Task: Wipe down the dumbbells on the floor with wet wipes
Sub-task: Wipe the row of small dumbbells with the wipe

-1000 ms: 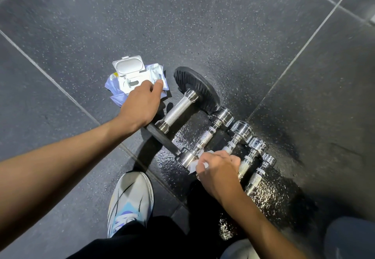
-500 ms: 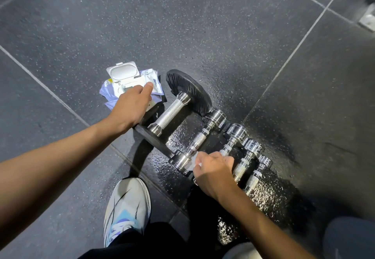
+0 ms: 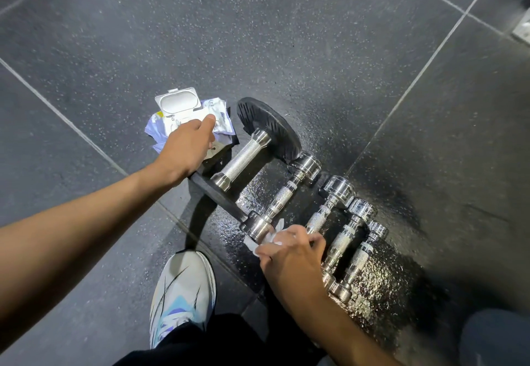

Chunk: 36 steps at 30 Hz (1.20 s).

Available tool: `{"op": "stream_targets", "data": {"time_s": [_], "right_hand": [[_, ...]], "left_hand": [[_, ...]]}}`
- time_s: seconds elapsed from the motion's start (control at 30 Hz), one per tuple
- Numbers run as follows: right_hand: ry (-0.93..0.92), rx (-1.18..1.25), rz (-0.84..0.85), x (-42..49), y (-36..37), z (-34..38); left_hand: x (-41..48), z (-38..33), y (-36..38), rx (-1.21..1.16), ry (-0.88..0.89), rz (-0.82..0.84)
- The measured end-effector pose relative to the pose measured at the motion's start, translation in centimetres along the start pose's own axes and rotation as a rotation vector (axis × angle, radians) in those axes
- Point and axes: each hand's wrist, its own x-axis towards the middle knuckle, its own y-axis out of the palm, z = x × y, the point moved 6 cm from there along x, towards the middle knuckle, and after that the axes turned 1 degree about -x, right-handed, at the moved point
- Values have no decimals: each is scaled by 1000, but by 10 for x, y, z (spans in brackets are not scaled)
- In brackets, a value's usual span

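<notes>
Several dumbbells lie side by side on the dark floor. The largest, a black-plate dumbbell (image 3: 243,159), is at the left, and chrome dumbbells (image 3: 284,196) of shrinking size run to the right. My right hand (image 3: 289,253) grips a crumpled white wet wipe (image 3: 276,235) at the near end of the third dumbbell (image 3: 329,205), beside the second one's near head. My left hand (image 3: 186,144) rests on the wet wipes pack (image 3: 177,104), whose white lid stands open. Its fingers curl down over the pack.
My white and blue shoe (image 3: 183,294) stands just left of my right hand. The floor under and right of the dumbbells is a wet patch (image 3: 372,288). A pale object (image 3: 523,31) sits at the far right edge. A grey-clad knee (image 3: 496,337) fills the bottom right corner.
My right hand has shifted slightly left along the near ends of the chrome dumbbells, and more of the wipe shows. My left hand stays on the pack.
</notes>
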Motion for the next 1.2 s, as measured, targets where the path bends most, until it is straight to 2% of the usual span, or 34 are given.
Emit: {"op": "stream_targets", "data": {"time_s": [0.1, 0.23, 0.33, 0.53, 0.7, 0.77, 0.87, 1.0, 1.2], "right_hand": [[-7, 7, -67, -1, -4, -1], [-84, 187, -387, -6, -26, -5], [-235, 304, -339, 0, -20, 2], [-511, 72, -261, 7, 3, 14], [-378, 117, -281, 0, -4, 5], [-397, 79, -280, -6, -2, 7], [-441, -101, -246, -14, -2, 19], [-455, -97, -248, -14, 0, 19], [-432, -212, -35, 3, 12, 12]], "left_hand": [[0, 0, 0, 3, 4, -2], [0, -1, -1, 30, 15, -5], [-1, -3, -1, 42, 24, -11], [-2, -4, 0, 52, 28, -14], [-1, -3, 0, 55, 21, -24], [-1, -3, 1, 52, 20, -21], [0, 0, 3, 29, 4, 1], [-1, -1, 2, 25, 2, 2], [-2, -1, 3, 18, -3, 6]]}}
